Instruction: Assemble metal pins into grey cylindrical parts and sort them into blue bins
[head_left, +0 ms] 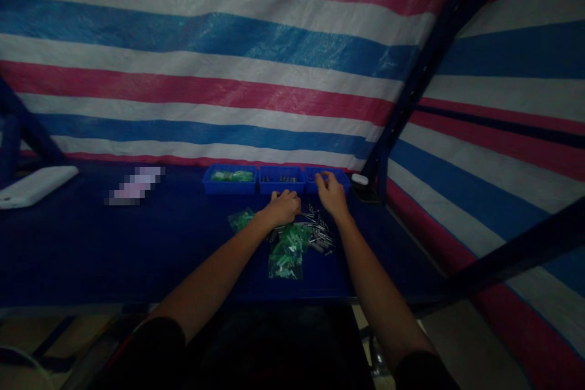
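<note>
My left hand rests knuckles-up on the dark blue table, fingers curled closed just in front of the middle blue tray; what it holds, if anything, is hidden. My right hand reaches to the front edge of the right blue tray, its fingers bent over the rim and partly spread. Between and below the hands lies a heap of small metal pins. Clear bags with green parts lie nearer to me.
A left blue tray holds green parts. A white flat object lies at the far left of the table. A small white item sits beside a dark blue rack post. Striped tarpaulin walls stand behind and to the right.
</note>
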Demonstrator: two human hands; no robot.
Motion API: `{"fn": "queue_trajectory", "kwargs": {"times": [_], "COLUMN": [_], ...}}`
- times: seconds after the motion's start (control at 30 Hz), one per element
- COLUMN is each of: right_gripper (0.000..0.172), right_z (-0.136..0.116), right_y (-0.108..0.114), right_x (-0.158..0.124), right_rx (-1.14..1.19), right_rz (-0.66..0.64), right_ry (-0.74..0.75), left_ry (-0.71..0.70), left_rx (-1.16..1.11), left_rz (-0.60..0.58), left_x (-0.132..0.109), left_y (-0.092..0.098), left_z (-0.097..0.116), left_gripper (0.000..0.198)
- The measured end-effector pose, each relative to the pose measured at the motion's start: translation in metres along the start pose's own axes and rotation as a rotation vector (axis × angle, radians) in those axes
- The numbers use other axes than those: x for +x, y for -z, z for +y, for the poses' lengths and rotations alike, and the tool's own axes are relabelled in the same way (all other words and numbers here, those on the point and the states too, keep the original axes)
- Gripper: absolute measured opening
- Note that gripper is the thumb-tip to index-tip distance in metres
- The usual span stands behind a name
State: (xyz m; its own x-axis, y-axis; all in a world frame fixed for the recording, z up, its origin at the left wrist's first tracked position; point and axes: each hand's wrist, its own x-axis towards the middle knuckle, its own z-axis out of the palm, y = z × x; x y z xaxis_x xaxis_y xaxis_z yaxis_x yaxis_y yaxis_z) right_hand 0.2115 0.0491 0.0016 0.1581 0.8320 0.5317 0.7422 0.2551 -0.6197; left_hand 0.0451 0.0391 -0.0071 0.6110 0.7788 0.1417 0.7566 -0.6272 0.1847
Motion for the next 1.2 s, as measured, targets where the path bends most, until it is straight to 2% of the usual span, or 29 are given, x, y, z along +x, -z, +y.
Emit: {"fn": "queue_trajectory", "kwargs": {"times": [0.1,0.2,0.4,0.57,0.67,0.8,1.0,1.2], "right_gripper": [0.040,0.038,0.037,0.042,0.032,0.019,0.022,0.021], "right_z": [-0.012,-0.016,-0.015,-0.017,-0.021,-0.030,-0.041,-0.045], "right_y": [-0.008,-0.012,-0.011,-0.011,-0.010,-0.007,-0.002,0.003], "right_x": [-0.006,-0.010,-0.012,-0.014,-0.014,-0.013,-0.016,-0.017], "right_rx": [0.039,0.053,0.086,0.162,0.163,0.141,0.168,0.183], "right_rz": [-0.233,-0.370,-0.410,-0.480,-0.426,-0.273,-0.119,-0.067], "right_ry": [0.087,0.128,0.180,0.281,0.296,0.307,0.361,0.379], "left_ry": [0.027,0.066,0.135,0.140,0.114,0.127,0.124,0.116], "left_rx": [-0.005,-0.018,-0.056,-0.174,-0.296,-0.424,-0.529,-0.566], "left_rz": [-0.013,-0.012,0.082,0.243,0.351,0.436,0.522,0.560], "left_x": [-0.005,-0.012,-0.016,-0.012,-0.011,-0.012,-0.010,-0.010], "left_y": [-0.001,0.002,0.011,0.021,0.028,0.033,0.034,0.034], "left_z": [-0.004,-0.010,-0.025,-0.031,-0.032,-0.031,-0.032,-0.031], "left_gripper": [0.014,0.015,0.017,0.015,0.013,0.010,0.011,0.011]}}
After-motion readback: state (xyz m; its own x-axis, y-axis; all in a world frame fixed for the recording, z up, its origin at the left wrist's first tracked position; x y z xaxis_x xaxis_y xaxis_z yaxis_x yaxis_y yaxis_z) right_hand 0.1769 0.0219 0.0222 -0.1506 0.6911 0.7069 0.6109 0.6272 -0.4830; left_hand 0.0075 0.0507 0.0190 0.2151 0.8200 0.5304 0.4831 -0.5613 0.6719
